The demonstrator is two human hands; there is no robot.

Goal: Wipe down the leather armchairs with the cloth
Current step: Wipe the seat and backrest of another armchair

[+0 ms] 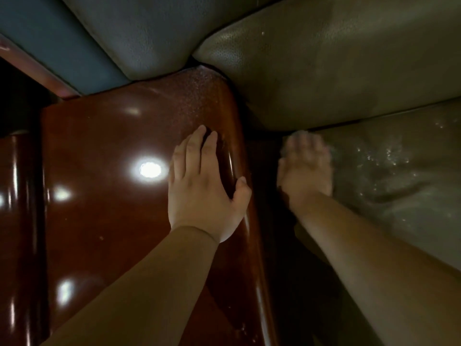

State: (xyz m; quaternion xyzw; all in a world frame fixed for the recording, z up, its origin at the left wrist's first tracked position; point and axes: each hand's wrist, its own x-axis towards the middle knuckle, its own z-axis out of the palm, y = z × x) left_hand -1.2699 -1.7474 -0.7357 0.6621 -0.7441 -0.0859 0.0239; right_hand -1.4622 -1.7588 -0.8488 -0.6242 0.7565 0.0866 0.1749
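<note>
On the glossy wooden armrest [104,171], the left hand [202,188] lies flat, fingers straight, thumb over its inner edge. Right of it, the blurred right hand [305,168] presses down on the leather seat [399,176]; its grip and any cloth beneath cannot be made out. Backrest cushions [311,71] lie beyond both hands.

Nothing to read here, honestly. No words, labels, brand marks or numbers show on the glossy wooden armrest [104,171], on the grey-green leather back cushion [324,58] to the right, or on the bluish leather [62,33] at the far left. The bright spots on the wood are just light reflections, not print.
</note>
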